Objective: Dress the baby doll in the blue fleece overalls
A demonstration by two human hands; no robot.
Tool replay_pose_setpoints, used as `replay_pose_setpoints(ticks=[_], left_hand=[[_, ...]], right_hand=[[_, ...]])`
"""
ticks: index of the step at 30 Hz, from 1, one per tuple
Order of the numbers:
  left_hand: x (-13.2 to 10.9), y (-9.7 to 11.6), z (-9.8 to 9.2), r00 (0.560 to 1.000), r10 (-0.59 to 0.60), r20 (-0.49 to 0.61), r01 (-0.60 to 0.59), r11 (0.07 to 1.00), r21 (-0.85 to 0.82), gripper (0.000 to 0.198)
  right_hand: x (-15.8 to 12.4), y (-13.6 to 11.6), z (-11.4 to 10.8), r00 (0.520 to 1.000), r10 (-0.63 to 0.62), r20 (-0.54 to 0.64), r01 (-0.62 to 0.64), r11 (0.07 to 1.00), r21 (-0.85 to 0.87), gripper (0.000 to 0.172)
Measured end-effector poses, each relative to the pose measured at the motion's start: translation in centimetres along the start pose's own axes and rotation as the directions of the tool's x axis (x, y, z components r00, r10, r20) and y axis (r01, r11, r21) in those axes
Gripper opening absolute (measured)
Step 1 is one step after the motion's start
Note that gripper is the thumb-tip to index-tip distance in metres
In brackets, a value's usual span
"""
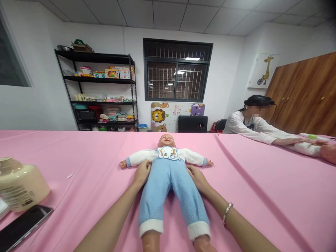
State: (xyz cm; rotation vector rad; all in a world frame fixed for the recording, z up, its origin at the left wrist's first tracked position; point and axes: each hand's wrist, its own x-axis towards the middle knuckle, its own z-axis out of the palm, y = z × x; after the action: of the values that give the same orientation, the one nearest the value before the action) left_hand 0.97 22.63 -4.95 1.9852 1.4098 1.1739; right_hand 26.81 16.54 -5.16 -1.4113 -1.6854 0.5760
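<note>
A baby doll (167, 140) lies on its back in front of me, arms spread, its feet toward me. It wears a white top (143, 157) with an elephant face on the chest and light blue fleece trousers (154, 196) with white cuffs. At the left side of the waist, my left hand (142, 173) is closed on the trouser edge, fingertips partly hidden by the cloth. My right hand (198, 177) grips the opposite side of the trousers, its fingers bent and partly tucked against the fabric. A bracelet circles my right wrist.
The pink-covered table (86, 161) bears a cream bottle (23, 185), a phone (25, 224) and a small white piece (70, 175) on the left. At right, a person (246, 124) in white reaches toward another doll (328, 153). A black shelf (97, 82) stands behind.
</note>
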Motion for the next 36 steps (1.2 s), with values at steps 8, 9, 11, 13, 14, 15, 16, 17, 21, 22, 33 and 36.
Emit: replay_pose_setpoints(ticks=[8, 9, 11, 13, 14, 15, 16, 17, 21, 22, 33, 36], left_hand=[[-0.1, 0.2, 0.0, 1.000, 0.006, -0.006, -0.006, 1.000, -0.002, 0.018], [-0.1, 0.2, 0.0, 1.000, 0.007, -0.002, -0.007, 1.000, -0.005, 0.018], [-0.1, 0.2, 0.0, 1.000, 0.008, 0.006, -0.008, 1.000, -0.015, 0.019], [-0.1, 0.1, 0.0, 1.000, 0.011, 0.006, -0.011, 1.000, -0.022, 0.019], [-0.1, 0.1, 0.0, 1.000, 0.011, 0.004, -0.011, 1.000, -0.023, 0.019], [-0.1, 0.1, 0.0, 1.000, 0.009, 0.002, -0.009, 1.000, -0.024, 0.019], [-0.1, 0.0, 0.0, 1.000, 0.007, 0.001, -0.007, 1.000, -0.024, 0.019], [-0.1, 0.0, 0.0, 1.000, 0.006, 0.001, -0.006, 1.000, -0.023, 0.019], [-0.1, -0.2, 0.0, 1.000, 0.008, 0.006, -0.008, 1.000, -0.024, 0.020], [-0.1, -0.2, 0.0, 1.000, 0.009, 0.006, -0.009, 1.000, -0.025, 0.020], [0.1, -0.6, 0.2, 1.000, 0.021, 0.013, -0.021, 1.000, -0.018, 0.020], [0.1, -0.6, 0.2, 1.000, 0.021, 0.010, -0.021, 1.000, -0.014, 0.020]], right_hand=[[0.3, 0.9, 0.2, 1.000, -0.022, 0.001, 0.022, 1.000, -0.003, 0.039], [0.3, 1.0, 0.2, 1.000, -0.020, 0.002, 0.020, 1.000, -0.001, 0.038], [0.4, 1.2, 0.2, 1.000, -0.004, 0.006, 0.004, 1.000, 0.010, 0.038], [0.5, 1.4, 0.3, 1.000, 0.011, 0.008, -0.011, 1.000, 0.029, 0.039], [0.5, 1.4, 0.3, 1.000, 0.015, 0.008, -0.016, 0.999, 0.038, 0.040], [0.5, 1.4, 0.2, 1.000, 0.019, 0.007, -0.019, 0.999, 0.044, 0.040], [0.4, 1.4, 0.2, 1.000, 0.020, 0.007, -0.020, 0.999, 0.048, 0.040], [0.4, 1.3, 0.2, 1.000, 0.021, 0.006, -0.022, 0.999, 0.048, 0.040], [0.2, 0.7, 0.1, 1.000, 0.028, -0.001, -0.028, 0.999, 0.042, 0.039], [0.1, 0.6, 0.1, 1.000, 0.031, -0.001, -0.031, 0.999, 0.037, 0.039], [0.2, 0.6, 0.1, 1.000, 0.012, -0.008, -0.012, 1.000, -0.007, 0.040], [0.1, 0.6, 0.1, 1.000, 0.020, -0.004, -0.020, 1.000, -0.012, 0.040]])
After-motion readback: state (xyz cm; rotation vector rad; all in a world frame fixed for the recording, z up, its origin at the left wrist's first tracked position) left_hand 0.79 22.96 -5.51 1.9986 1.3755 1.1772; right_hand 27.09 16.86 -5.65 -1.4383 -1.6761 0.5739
